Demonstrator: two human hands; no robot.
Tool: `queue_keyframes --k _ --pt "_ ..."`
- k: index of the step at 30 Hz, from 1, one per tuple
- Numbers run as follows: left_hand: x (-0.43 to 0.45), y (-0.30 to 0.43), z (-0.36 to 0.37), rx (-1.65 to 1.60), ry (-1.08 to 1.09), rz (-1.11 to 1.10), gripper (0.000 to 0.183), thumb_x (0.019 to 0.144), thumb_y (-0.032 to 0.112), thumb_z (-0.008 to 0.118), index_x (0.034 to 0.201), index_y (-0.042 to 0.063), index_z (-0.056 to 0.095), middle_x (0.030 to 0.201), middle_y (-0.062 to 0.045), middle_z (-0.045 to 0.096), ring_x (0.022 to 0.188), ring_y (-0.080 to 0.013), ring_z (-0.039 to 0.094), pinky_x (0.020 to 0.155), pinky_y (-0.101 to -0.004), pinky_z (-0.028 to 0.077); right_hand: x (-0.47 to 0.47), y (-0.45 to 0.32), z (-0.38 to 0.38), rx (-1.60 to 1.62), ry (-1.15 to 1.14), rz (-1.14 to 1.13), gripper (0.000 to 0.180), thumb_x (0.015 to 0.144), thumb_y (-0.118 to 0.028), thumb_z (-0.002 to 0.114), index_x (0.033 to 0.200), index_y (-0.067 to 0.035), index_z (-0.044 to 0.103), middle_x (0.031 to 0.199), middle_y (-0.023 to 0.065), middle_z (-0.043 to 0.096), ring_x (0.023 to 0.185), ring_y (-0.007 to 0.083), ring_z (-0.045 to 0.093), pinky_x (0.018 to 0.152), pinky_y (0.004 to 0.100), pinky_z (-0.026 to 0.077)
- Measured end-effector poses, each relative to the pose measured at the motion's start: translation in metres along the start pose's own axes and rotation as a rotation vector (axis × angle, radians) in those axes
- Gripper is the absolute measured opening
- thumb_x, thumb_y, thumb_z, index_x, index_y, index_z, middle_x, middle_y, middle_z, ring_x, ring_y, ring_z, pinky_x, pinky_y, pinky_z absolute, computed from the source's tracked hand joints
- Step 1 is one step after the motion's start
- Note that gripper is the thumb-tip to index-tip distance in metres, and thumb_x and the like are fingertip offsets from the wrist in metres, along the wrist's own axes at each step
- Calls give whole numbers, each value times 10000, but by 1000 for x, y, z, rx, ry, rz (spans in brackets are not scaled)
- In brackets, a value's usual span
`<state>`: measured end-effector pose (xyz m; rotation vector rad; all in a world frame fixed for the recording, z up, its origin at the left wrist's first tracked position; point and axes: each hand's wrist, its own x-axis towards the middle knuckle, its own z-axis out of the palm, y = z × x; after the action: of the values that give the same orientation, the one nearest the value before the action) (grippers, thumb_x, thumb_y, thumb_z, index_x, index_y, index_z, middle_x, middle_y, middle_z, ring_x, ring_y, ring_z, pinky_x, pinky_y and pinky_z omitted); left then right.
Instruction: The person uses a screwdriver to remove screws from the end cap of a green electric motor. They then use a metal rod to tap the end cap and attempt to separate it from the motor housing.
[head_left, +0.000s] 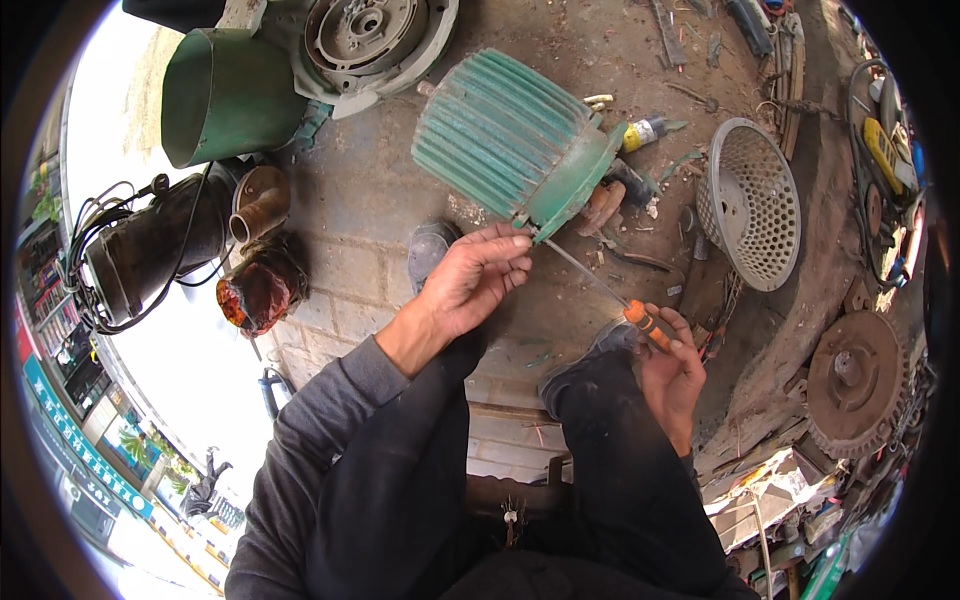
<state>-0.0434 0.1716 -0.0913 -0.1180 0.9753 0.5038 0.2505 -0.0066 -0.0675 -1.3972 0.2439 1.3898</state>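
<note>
A green finned electric motor housing (506, 135) lies on its side on the ground in front of me. My left hand (480, 277) is at the lower edge of its end flange (574, 184), thumb and forefinger pinched at a small fastener there. Between the fingers of my right hand (671, 367) is the orange and black handle of a screwdriver (646, 324). Its long shaft runs up and left to the flange edge beside my left fingertips. Whether the tip sits in the fastener is hidden.
Beyond the motor lie a green metal cowl (225, 97) and a round cast end cover (367, 30). At left are a black cylindrical pump (157, 240) and a rusty pipe elbow (262, 202). To the right stand a perforated metal basket (754, 206) and a rusty gear wheel (855, 382).
</note>
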Motion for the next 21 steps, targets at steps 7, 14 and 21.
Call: queue_keyframes --k 7,14,21 --pt "0 0 -2 -1 -9 -6 165 996 79 746 1150 45 699 981 -13 710 905 -155 697 861 -311 552 -2 0 -3 100 -193 39 366 1101 -240 527 1377 -5 580 1268 164 702 811 181 628 721 308 489" --pt "1 0 0 -3 -1 -4 170 993 78 752 1151 44 700 977 -10 712 897 -149 698 848 -306 554 -4 -1 10 134 -233 39 362 1101 -240 554 1378 -9 587 1284 147 708 845 180 627 748 310 485" --pt "1 0 0 -2 -7 -5 163 991 75 754 1143 50 702 977 -6 714 898 -148 700 853 -305 555 -3 -1 12 -8 104 -46 383 1115 -265 522 1363 12 617 1253 150 730 941 183 672 765 310 499"
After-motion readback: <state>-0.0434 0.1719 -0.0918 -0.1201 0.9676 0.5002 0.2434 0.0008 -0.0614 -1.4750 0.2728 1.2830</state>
